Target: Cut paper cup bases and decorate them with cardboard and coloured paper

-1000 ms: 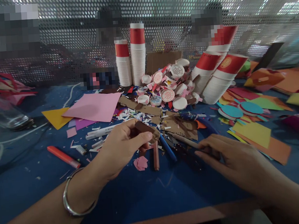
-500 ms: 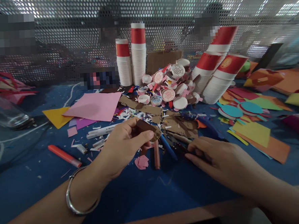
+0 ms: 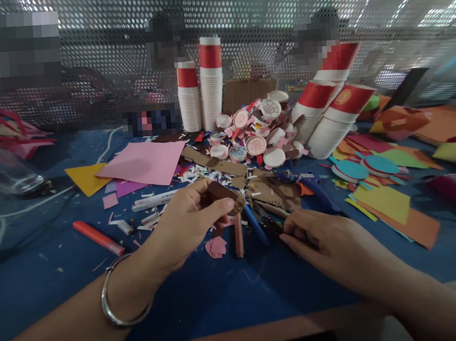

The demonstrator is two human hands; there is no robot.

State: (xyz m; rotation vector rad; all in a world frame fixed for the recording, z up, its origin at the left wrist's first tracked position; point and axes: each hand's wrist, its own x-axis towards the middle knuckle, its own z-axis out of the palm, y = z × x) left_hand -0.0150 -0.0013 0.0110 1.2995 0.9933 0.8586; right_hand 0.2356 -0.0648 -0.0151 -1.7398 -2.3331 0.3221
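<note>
My left hand (image 3: 188, 214), with a silver bangle at the wrist, pinches a small piece of dark brown paper (image 3: 222, 193) between thumb and fingers, above the scraps. To the right, my right hand (image 3: 317, 232) is closed low over the table, its thumb and fingertips together at a dark, thin thing (image 3: 274, 226) too dim to name. Between the hands lie a blue pen (image 3: 256, 224), a reddish-brown marker (image 3: 239, 236) and a small stack of pink paper pieces (image 3: 216, 247). Torn brown cardboard (image 3: 279, 190) sits just beyond them.
Stacked paper cups (image 3: 211, 89) stand at the back, and more stacks (image 3: 325, 118) lean at right. Decorated cup bottoms (image 3: 256, 144) are heaped between. Pink paper (image 3: 146, 162) and a red marker (image 3: 98, 238) lie left; coloured sheets (image 3: 386, 199) lie right. Perforated metal mesh (image 3: 106, 23) rises behind.
My right hand has shifted very slightly to the left. My left hand keeps its hold on the brown paper, almost unmoved. The view has shifted a little.
</note>
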